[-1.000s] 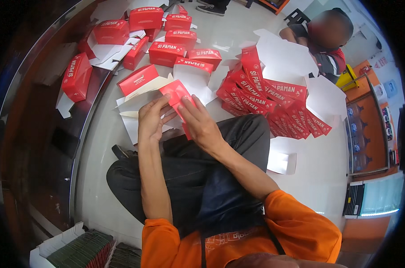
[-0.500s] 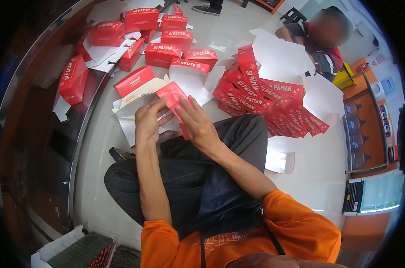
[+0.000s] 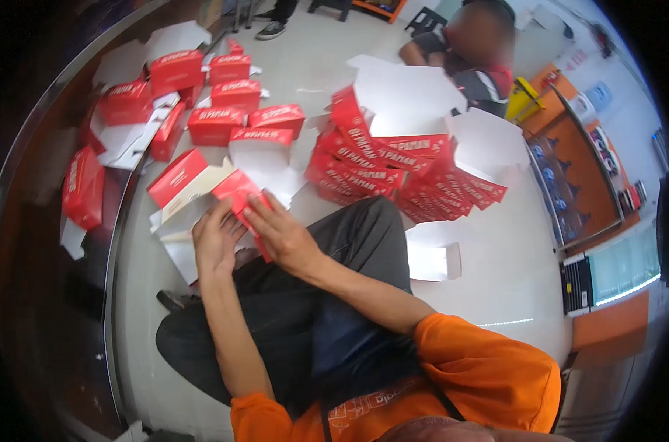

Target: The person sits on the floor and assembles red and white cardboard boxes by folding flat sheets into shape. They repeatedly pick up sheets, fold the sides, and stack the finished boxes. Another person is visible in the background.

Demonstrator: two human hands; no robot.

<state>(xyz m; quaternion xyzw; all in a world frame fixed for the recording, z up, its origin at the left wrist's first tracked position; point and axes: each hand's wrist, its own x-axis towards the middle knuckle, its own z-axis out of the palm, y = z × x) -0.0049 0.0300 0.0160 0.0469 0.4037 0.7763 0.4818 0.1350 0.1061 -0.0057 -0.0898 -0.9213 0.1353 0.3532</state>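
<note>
In front of my crossed legs is a partly folded red and white cardboard box, its red panel raised between my hands. My left hand grips the near left edge of this panel, thumb side against the card. Flat across the panel's right side lies my right hand, fingers together and pressing on it. White inner flaps spread out beneath and left of my left hand. Just beyond lie an open box with a cream insert and another open box with a red front.
Folded red boxes stand ahead to the left, some on a dark ledge. A big stack of nested open boxes is to the right, near a small white tray. Another person sits behind the stack.
The whole view has shifted, so the scene sits further left and a little lower. Both hands keep nearly the same hold on the box.
</note>
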